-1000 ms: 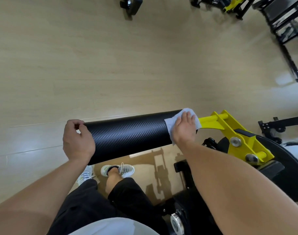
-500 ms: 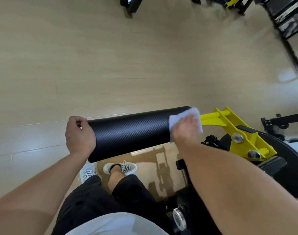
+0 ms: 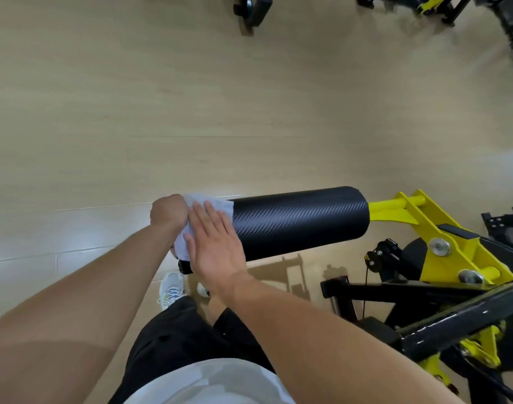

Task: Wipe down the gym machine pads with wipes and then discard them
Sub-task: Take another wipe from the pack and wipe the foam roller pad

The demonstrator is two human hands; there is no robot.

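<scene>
Nearest to you, your right hand (image 3: 213, 243) is pressing a white wipe (image 3: 191, 225) flat against the free end of the black roller pad (image 3: 296, 223), its fingers (image 3: 217, 214) straight and slightly spread over the cloth. Just beyond it, your left hand (image 3: 168, 212) is gripping that same end of the pad, fingers curled round it and touching the wipe's edge. The wipe is sitting at the end of the pad farthest from the yellow arm (image 3: 442, 228), draping over the curve toward you. By the look of it, you are working through the wiping stage on this one pad; whether the underside is being reached cannot be told. Past the pad's other end, the yellow arm and black frame (image 3: 424, 293) are carrying no wipe. Other pads, if any, and the discarding are judged to be still ahead; no bin is showing on the wooden floor (image 3: 191, 97).
</scene>
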